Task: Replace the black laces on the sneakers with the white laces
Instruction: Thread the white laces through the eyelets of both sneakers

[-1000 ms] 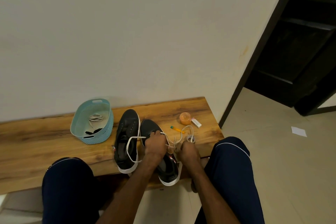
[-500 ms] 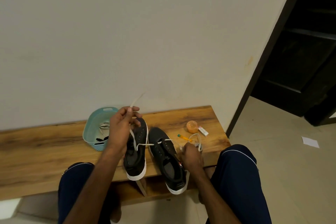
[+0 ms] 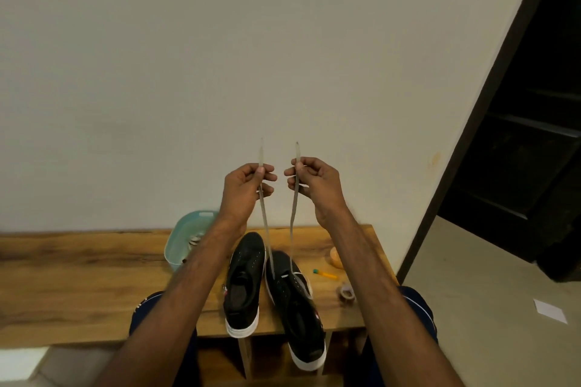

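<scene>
Lifted since the earlier frame: both ends of the lace [image 3: 293, 220], drawn taut from the front eyelets of the sneaker [image 3: 298, 308], long axis near vertical. Straight above that sneaker, left grip [image 3: 248, 185] pinching one end, right grip [image 3: 314, 182] pinching the other, tips nearly level, forearms raised. Equally near; next, probably down to cross. Left of the sneaker, its mate [image 3: 243, 280] on the worktop [image 3: 78, 276].

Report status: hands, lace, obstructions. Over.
Hands raised: left hand, right hand, fingers pinch the white lace, one end each. Lace runs down to the threaded sneaker, lowest eyelets. The other sneaker unlaced. Nothing in the way.
</scene>
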The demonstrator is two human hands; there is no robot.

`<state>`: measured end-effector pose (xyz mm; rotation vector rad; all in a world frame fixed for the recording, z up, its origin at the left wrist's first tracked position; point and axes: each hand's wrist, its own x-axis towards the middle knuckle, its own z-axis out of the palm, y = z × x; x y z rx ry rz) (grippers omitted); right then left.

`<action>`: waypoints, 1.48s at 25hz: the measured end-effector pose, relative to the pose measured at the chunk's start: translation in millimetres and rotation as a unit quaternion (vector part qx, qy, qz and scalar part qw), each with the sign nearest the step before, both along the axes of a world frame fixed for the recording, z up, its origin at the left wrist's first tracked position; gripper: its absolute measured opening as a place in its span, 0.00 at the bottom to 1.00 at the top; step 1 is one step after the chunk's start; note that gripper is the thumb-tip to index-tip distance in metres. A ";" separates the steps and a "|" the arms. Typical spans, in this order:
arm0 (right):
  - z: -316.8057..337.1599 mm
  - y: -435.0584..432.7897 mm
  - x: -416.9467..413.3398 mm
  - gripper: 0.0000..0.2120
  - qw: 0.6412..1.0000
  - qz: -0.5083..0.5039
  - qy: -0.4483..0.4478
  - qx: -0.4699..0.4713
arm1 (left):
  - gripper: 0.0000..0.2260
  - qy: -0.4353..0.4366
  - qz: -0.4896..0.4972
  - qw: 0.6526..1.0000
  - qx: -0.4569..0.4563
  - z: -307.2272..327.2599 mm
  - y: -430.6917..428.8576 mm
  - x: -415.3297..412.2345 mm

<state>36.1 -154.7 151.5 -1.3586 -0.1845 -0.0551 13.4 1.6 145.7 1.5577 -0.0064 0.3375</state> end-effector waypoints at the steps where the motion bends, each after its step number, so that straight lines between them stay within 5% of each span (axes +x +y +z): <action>1: 10.5 4.4 1.7 0.07 1.000 0.004 -0.010 0.001 | 0.09 -0.008 -0.001 1.000 0.003 7.7 -1.5 2.7; 7: 26.8 10.5 6.4 0.09 0.998 -0.012 -0.046 -0.046 | 0.10 -0.042 0.003 0.999 0.030 21.4 0.4 4.5; 11: -66.4 -6.3 4.9 0.07 0.976 -0.044 -0.006 -0.214 | 0.08 0.003 0.058 0.986 0.157 -50.5 2.1 -4.8; 16: -204.1 -19.7 -16.3 0.04 0.928 -0.002 0.102 -0.358 | 0.10 0.207 0.020 0.862 0.463 -176.7 -15.8 -5.5; 23: -261.1 -3.4 -24.6 0.11 0.855 -0.011 0.087 -0.512 | 0.12 0.261 0.028 0.762 0.591 -235.0 -30.6 9.0; 31: -283.3 4.0 -16.5 0.19 0.816 -0.053 0.095 -0.568 | 0.11 0.317 -0.011 0.798 0.513 -235.7 -19.2 22.7; 35: -283.1 5.5 -17.8 0.26 0.802 -0.045 0.096 -0.588 | 0.12 0.355 0.007 0.903 0.243 -233.9 -8.6 12.5; 37: -282.2 6.6 -18.0 0.24 0.794 -0.055 0.095 -0.597 | 0.15 0.376 0.001 0.920 0.110 -226.4 -4.0 11.0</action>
